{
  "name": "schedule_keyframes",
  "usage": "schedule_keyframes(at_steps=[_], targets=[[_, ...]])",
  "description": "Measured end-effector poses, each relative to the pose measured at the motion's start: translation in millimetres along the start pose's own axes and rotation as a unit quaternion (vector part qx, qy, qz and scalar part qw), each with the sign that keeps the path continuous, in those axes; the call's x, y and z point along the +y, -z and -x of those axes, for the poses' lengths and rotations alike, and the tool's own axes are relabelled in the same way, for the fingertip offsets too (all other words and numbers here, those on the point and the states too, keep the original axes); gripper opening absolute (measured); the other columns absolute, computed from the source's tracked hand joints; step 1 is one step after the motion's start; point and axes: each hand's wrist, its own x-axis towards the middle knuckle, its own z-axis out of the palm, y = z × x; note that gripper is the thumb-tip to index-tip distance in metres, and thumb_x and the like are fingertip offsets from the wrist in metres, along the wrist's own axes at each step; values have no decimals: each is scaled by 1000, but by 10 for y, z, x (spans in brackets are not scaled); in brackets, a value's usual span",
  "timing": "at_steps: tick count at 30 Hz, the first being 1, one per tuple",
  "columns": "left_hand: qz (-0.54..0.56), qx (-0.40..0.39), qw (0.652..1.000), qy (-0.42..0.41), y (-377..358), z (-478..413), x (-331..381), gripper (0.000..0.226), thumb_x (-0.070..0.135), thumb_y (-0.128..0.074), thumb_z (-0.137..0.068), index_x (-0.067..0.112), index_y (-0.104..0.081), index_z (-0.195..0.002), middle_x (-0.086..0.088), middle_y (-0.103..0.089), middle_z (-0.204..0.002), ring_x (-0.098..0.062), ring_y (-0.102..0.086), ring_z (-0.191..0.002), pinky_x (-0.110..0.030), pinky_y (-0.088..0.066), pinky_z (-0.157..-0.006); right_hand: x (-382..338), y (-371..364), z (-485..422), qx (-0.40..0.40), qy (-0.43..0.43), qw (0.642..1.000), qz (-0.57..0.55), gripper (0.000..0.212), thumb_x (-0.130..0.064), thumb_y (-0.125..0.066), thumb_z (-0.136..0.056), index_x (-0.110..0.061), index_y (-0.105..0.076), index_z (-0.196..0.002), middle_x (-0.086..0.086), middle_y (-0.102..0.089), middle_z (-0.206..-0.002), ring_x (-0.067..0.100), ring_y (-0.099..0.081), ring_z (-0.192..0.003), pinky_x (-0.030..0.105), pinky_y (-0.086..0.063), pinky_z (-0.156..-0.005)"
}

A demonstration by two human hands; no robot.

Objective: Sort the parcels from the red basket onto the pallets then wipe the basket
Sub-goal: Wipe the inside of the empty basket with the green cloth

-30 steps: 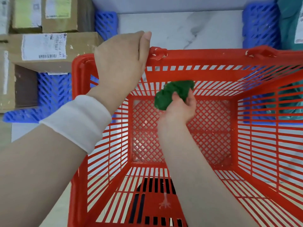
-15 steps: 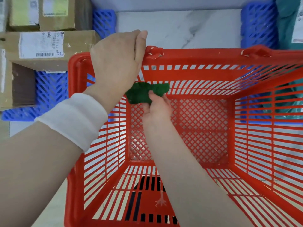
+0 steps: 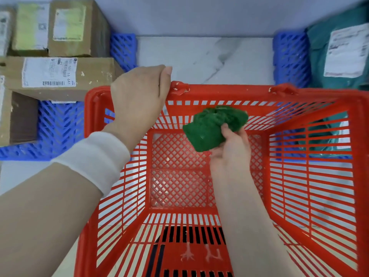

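The red basket (image 3: 229, 93) stands in front of me, with no parcels inside. My left hand (image 3: 139, 96) grips its far rim near the left corner, fingers curled over the edge. Inside the basket, my right hand (image 3: 231, 148) holds a crumpled green cloth (image 3: 211, 126) against the lower part of the far wall. Brown cardboard parcels (image 3: 60, 76) lie stacked on the blue pallet (image 3: 58, 126) at the left. A teal bagged parcel (image 3: 339, 56) with a white label lies on the blue pallet (image 3: 289, 60) at the right.
A white marble-patterned floor (image 3: 203, 58) shows between the two pallets beyond the basket. A pale wall (image 3: 199, 15) runs along the back. A white wristband (image 3: 93, 158) sits on my left forearm.
My right hand has swept the green cloth along the far wall, first to the left, then back to the right. My left hand has stayed on the rim.
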Motion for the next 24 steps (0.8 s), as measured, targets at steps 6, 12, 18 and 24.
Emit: schedule_keyframes(at_steps=[6, 12, 18, 24], targets=[[40, -21, 999, -10, 70, -14, 13, 34, 32, -28, -98, 19, -44, -72, -15, -58, -73, -35, -54, -70, -35, -20, -55, -840, 111, 244, -69, 512, 799, 306, 31, -10, -53, -85, -13, -52, -116, 2, -59, -117, 13, -57, -110, 23, -43, -95], [29, 8, 999, -26, 58, -18, 23, 39, 29, -32, -97, 10, -53, -69, -16, -56, -63, -28, -42, -56, -30, -15, -51, -779, -94, -28, -197, 560, 389, 705, 44, -27, -55, -89, -6, -53, -128, 11, -55, -131, 32, -40, -132, 45, -17, -115], [27, -11, 999, -23, 62, -4, 27, 35, 29, -29, -98, 15, -43, -70, -7, -45, -64, -29, -45, -61, -33, -21, -53, -530, -295, 11, -197, 577, 366, 704, 40, -25, -53, -88, -6, -55, -123, 14, -59, -122, 35, -52, -114, 46, -31, -102], [21, -22, 999, -11, 49, -7, 22, 35, 31, -27, -99, 16, -40, -70, -6, -42, -65, -24, -40, -60, -33, -20, -52, -929, -17, -94, -255, 620, 211, 711, 52, -31, -62, -83, -16, -52, -131, 11, -53, -135, 30, -52, -120, 44, -32, -106]])
